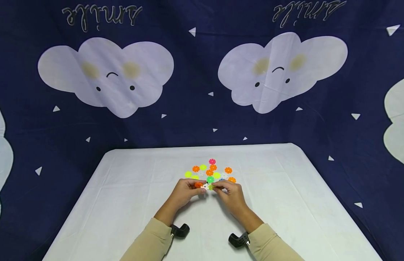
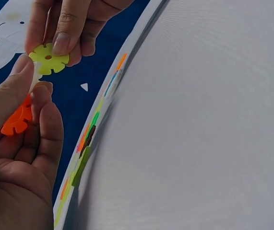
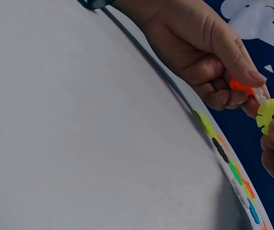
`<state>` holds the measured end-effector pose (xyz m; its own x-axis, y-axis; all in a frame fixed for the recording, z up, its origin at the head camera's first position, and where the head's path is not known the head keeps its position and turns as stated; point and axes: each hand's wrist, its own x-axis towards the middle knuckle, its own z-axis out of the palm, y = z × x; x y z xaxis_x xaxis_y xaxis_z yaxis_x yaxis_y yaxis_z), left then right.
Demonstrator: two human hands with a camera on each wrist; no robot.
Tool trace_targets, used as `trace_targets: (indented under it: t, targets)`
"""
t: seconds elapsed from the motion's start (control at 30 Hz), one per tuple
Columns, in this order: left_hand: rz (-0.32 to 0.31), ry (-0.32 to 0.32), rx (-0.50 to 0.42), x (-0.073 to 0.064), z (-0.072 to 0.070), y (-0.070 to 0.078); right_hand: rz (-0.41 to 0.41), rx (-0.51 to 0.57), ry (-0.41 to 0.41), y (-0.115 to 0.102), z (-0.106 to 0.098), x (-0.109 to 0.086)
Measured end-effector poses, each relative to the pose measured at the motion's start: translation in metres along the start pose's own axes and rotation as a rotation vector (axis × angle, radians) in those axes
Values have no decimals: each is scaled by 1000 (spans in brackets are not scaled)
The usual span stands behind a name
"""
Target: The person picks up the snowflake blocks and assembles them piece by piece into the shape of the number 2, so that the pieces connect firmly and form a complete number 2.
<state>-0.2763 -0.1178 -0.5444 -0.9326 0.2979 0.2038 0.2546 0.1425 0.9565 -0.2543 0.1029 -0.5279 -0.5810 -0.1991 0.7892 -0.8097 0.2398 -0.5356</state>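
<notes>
Both hands meet over the white table, around a small chain of slotted plastic snowflake discs. My left hand (image 1: pixel 184 191) pinches a white disc (image 3: pixel 260 95) between thumb and fingers. An orange disc (image 2: pixel 17 118) is joined to it and lies against the palm side of the fingers. With thumb and fingertips my right hand (image 1: pixel 232 194) pinches a yellow-green disc (image 2: pixel 53 63) by its edge. That disc stands edge to edge with the white one; whether their slots are locked together I cannot tell, as the left thumb partly covers the meeting place.
Just beyond the hands, loose discs lie spread on the table (image 1: pixel 136 203): several orange (image 1: pixel 228 170) and yellow (image 1: pixel 203 167) ones, a pink one (image 1: pixel 212 161), a green one (image 1: pixel 210 179), plus white and blue ones. A dark blue cloth with clouds (image 1: pixel 195 72) hangs behind.
</notes>
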Motion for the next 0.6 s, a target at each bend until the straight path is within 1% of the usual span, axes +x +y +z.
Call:
trace_targets:
  t: [0.13, 0.27, 0.37, 0.5, 0.6]
  targets:
    - [11, 9, 16, 0, 1, 3, 26, -19, 19, 15, 5, -8]
    - [2, 25, 18, 0, 4, 5, 55, -10, 33, 22, 6, -13]
    - [-12, 23, 3, 0, 4, 6, 60, 14, 32, 21, 6, -14]
    - [-27, 5, -7, -1, 3, 6, 43, 6, 24, 17, 6, -12]
    - [-24, -7, -17, -2, 2, 6, 28, -2, 32, 10, 6, -9]
